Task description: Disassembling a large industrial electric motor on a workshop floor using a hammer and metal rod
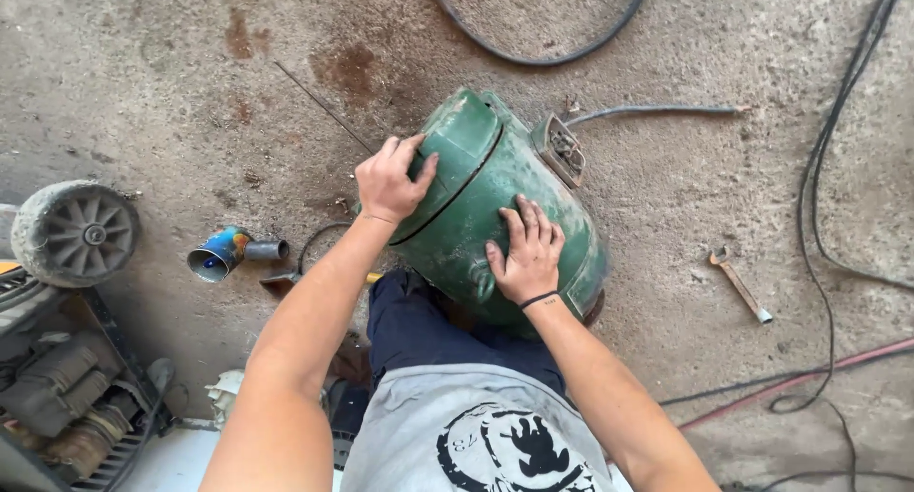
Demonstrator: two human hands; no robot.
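Observation:
A green electric motor housing point(466, 206) lies on its side on the concrete floor, just in front of my legs. My left hand point(392, 180) grips the edge of its rounded end cover at the left. My right hand point(526, 250) rests flat, fingers spread, on the motor's body. A small open terminal box point(562, 149) sits on the motor's upper right, with a grey cable point(657, 111) running off to the right.
A rusty wrench point(740, 284) lies on the floor to the right. A blue spray can point(224, 252) lies to the left, near a grey wheel point(78, 233) and dirty machine parts point(67, 397). Black and red cables point(819, 263) snake along the right side.

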